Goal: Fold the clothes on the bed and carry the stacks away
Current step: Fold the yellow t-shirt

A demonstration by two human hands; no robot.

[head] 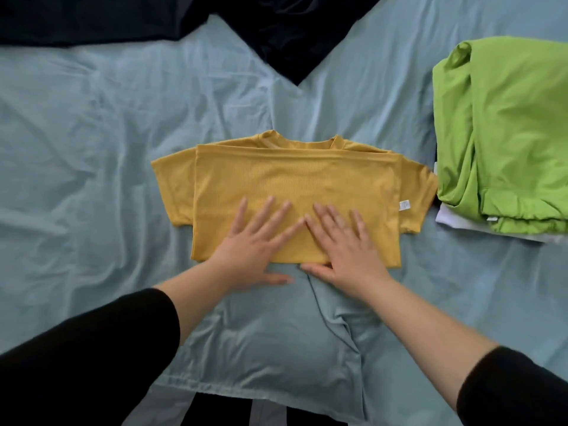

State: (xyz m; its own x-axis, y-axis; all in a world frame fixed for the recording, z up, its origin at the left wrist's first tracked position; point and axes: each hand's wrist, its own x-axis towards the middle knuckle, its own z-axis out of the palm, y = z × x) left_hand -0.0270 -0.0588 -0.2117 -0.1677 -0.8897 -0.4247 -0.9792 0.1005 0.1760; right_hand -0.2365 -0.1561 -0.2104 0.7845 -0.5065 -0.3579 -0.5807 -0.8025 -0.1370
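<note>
The left hand and right hand lie flat with fingers spread, gripping nothing and pressing the near half of the yellow T-shirt, which lies folded on the bed under and beyond the fingertips. Its sleeves stick out to either side of the hands, so folding across without tucking them likely gives a lopsided bundle. Sliding palms could drag the top layer askew, or nudge the green stack just right of the right hand.

Soft, even, shadowless daylight; slight blur, wide-angle bending at edges.
</note>
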